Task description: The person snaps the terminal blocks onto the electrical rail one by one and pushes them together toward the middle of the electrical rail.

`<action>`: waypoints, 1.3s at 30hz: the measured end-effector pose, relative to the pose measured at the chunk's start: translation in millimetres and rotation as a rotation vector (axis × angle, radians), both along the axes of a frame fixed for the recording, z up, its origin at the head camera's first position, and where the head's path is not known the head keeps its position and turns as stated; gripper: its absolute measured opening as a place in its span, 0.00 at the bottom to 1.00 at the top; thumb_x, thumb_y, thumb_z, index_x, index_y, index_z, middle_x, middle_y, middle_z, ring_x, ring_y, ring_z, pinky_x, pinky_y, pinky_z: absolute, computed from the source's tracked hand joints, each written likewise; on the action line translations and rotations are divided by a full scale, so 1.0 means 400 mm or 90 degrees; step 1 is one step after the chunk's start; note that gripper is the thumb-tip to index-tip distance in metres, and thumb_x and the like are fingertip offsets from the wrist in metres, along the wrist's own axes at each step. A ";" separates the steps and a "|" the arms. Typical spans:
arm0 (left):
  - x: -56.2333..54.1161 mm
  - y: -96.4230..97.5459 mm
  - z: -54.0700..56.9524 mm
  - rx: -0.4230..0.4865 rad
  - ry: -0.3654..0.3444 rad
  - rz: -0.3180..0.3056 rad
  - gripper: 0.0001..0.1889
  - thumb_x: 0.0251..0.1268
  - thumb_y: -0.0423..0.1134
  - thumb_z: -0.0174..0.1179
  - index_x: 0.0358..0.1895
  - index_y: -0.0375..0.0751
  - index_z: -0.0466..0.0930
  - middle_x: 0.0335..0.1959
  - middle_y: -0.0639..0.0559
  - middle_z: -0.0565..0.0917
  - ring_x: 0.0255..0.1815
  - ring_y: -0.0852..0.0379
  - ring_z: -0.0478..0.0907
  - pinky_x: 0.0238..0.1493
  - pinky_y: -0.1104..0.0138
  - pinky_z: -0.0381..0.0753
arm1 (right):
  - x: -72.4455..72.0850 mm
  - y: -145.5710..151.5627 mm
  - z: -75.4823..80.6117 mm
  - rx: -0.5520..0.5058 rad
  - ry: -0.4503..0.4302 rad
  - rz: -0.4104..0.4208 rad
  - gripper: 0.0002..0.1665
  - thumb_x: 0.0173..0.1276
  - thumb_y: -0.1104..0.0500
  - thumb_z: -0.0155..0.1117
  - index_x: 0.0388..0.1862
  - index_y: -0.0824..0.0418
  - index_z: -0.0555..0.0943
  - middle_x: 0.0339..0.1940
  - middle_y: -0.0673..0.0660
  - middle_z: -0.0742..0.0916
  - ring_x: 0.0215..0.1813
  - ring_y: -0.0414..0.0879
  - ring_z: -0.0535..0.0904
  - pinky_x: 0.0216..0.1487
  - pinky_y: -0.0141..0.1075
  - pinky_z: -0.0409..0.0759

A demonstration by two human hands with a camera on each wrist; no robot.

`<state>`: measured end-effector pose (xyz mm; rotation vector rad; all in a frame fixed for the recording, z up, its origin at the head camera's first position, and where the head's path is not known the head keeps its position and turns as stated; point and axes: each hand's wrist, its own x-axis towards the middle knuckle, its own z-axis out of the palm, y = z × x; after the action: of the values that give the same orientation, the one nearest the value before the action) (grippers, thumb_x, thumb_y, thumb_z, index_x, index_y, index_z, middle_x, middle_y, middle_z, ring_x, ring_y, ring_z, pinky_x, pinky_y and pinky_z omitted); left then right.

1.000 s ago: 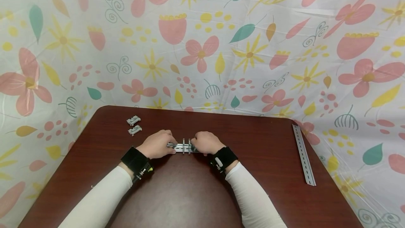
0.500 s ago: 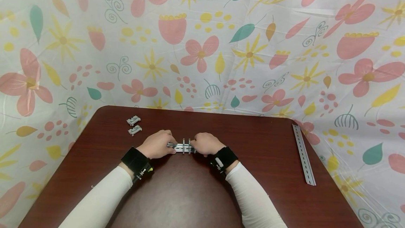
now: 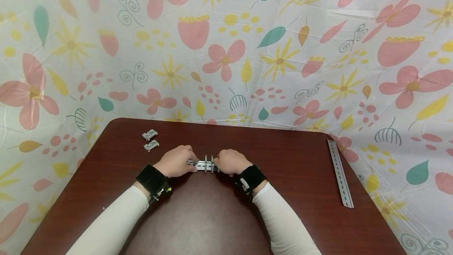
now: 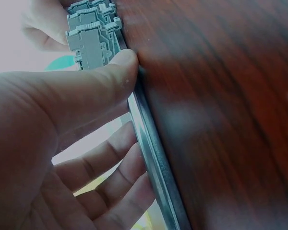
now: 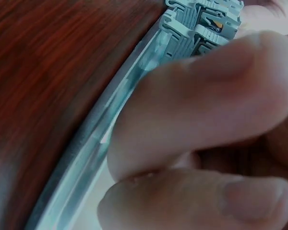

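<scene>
My left hand grips a short slotted metal DIN rail near its left end; in the left wrist view the thumb lies along the rail's edge, with the fingers beneath. Several grey terminal blocks stand upright side by side across the rail. My right hand is at the right end of the row, its fingers curled and pinching the rightmost terminal block, which is mostly hidden behind them. In the right wrist view those fingers cover part of the rail and of the blocks.
Two loose grey terminal blocks lie at the back left of the dark red-brown table. A longer slotted rail lies near the right edge. A flower-printed cloth hangs behind the table.
The right fingers have shifted slightly at the rightmost block, and its lower end now shows below them. The left hand and the rail have stayed in place.
</scene>
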<state>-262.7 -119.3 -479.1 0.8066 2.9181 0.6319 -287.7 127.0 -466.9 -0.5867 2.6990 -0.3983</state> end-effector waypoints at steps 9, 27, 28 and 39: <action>-0.001 -0.001 -0.005 0.000 -0.001 0.003 0.14 0.68 0.45 0.81 0.52 0.47 0.97 0.44 0.58 0.83 0.50 0.51 0.82 0.46 0.57 0.84 | 0.006 -0.008 0.001 0.033 0.008 0.018 0.35 0.91 0.53 0.53 0.14 0.51 0.75 0.08 0.48 0.75 0.11 0.43 0.74 0.19 0.38 0.73; -0.005 0.002 -0.002 0.008 0.001 -0.007 0.13 0.67 0.44 0.82 0.52 0.46 0.97 0.45 0.57 0.85 0.51 0.50 0.83 0.46 0.58 0.85 | 0.029 -0.009 0.001 0.056 0.064 0.024 0.33 0.88 0.55 0.56 0.14 0.51 0.71 0.11 0.50 0.76 0.13 0.45 0.75 0.18 0.39 0.68; -0.004 0.003 0.000 0.009 0.001 -0.007 0.13 0.67 0.44 0.82 0.52 0.46 0.97 0.45 0.56 0.85 0.51 0.50 0.83 0.46 0.58 0.85 | 0.031 -0.010 0.001 0.060 0.065 0.020 0.33 0.89 0.55 0.55 0.14 0.51 0.71 0.11 0.50 0.75 0.13 0.45 0.75 0.18 0.39 0.67; 0.001 -0.001 0.000 0.009 -0.006 -0.004 0.13 0.68 0.43 0.81 0.52 0.45 0.97 0.45 0.56 0.85 0.51 0.49 0.82 0.47 0.57 0.84 | 0.051 -0.019 -0.015 0.054 0.122 0.006 0.35 0.88 0.57 0.56 0.13 0.51 0.69 0.16 0.48 0.65 0.21 0.44 0.61 0.22 0.42 0.59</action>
<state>-262.2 -119.5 -479.2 0.8116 2.9044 0.6549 -267.2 119.3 -472.7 -0.6433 2.8771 -0.2334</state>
